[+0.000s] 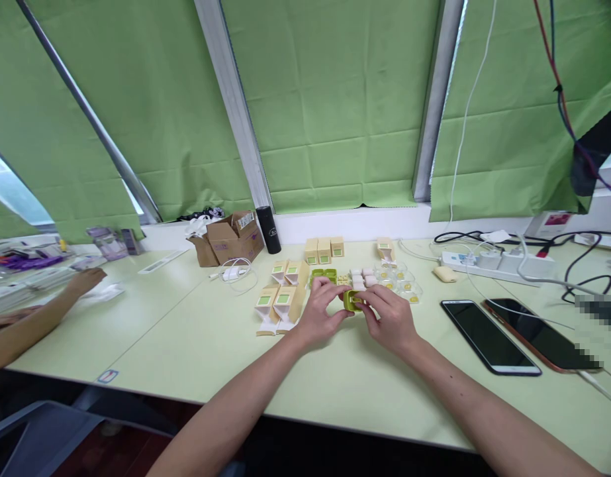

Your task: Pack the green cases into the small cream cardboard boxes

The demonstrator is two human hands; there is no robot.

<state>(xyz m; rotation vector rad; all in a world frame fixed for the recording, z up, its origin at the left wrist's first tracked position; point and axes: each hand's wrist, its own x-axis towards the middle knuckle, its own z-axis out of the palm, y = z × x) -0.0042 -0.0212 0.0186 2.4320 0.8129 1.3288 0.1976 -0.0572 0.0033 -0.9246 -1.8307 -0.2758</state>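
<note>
My left hand (321,313) and my right hand (388,317) meet over the pale green table (186,331), both pinching a small green case (352,301) between their fingertips. Just behind the hands lie more green cases (324,274), small white pieces (363,276) and clear plastic trays with yellow parts (402,283). Several opened cream cartons with green labels (280,301) stand to the left of my left hand. Closed cream boxes (324,250) sit further back.
Two phones (488,336) (538,334) lie right of my hands. A white power strip (498,264) with cables sits at the back right. A brown cardboard box (233,238) and a black cylinder (268,229) stand by the window. Another person's arm (37,318) rests at the far left.
</note>
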